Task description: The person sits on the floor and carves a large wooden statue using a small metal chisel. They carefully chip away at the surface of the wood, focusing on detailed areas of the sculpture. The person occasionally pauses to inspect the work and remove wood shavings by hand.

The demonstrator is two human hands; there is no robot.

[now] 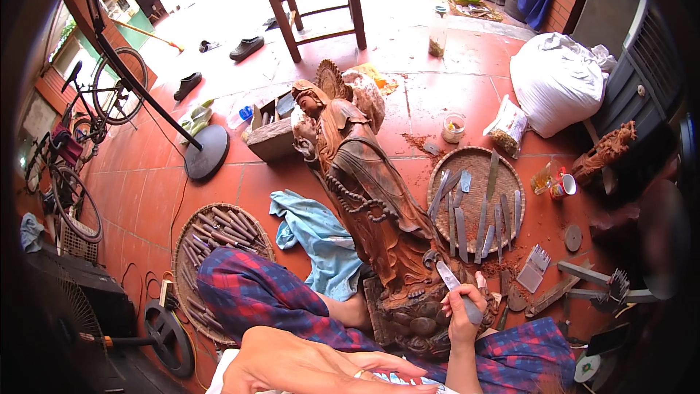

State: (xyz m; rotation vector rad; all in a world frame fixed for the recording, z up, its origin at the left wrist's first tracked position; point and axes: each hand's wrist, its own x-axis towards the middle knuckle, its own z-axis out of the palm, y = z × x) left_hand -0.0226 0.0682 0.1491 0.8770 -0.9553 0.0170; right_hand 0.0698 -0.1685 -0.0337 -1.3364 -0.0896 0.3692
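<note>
A carved wooden statue [364, 175] of a robed figure with a string of beads leans back in front of me, its carved base [415, 317] between my legs. In my right hand [464, 314], beside the base, is a flat grey tool [446, 276] with a pale end. The fingers close round its middle, and its pale end lies near the robe's lower edge; whether it touches the wood I cannot tell. Close to the camera, my left hand [313, 365] stretches its fingers rightward over my lap, holding nothing visible.
To the left stands a round basket [264, 237] of wooden-handled tools. A woven tray [519, 175] with several flat files lies right of the statue. A blue cloth [321, 241], a white sack [558, 84], a stool [317, 11] and a round stand base [206, 153] surround it.
</note>
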